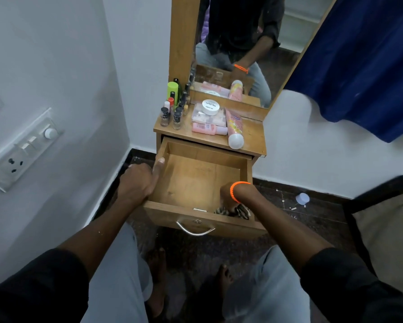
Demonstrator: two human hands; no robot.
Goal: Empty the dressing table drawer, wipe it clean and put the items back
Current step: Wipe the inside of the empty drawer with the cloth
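The wooden drawer [195, 180] of the dressing table is pulled out, its floor bare. My left hand [139, 180] grips the drawer's left wall, thumb inside. My right hand [228, 198], with an orange band at the wrist, reaches down into the drawer's near right corner onto a patterned brown cloth [239, 212]; its fingers are mostly hidden behind the wrist and the drawer front. On the table top [254, 134] lie the items: several small bottles [172, 113], a green bottle [173, 90], a white round jar [210, 106] on a clear box, a pink bottle [207, 128] and a pink tube [234, 129].
A mirror [242, 43] stands behind the table top. A wall with a switch panel [23, 155] is close on the left. A blue curtain [363, 61] hangs at the right, a cushion [387, 238] sits low right, and a small white cap [302, 198] lies on the dark floor.
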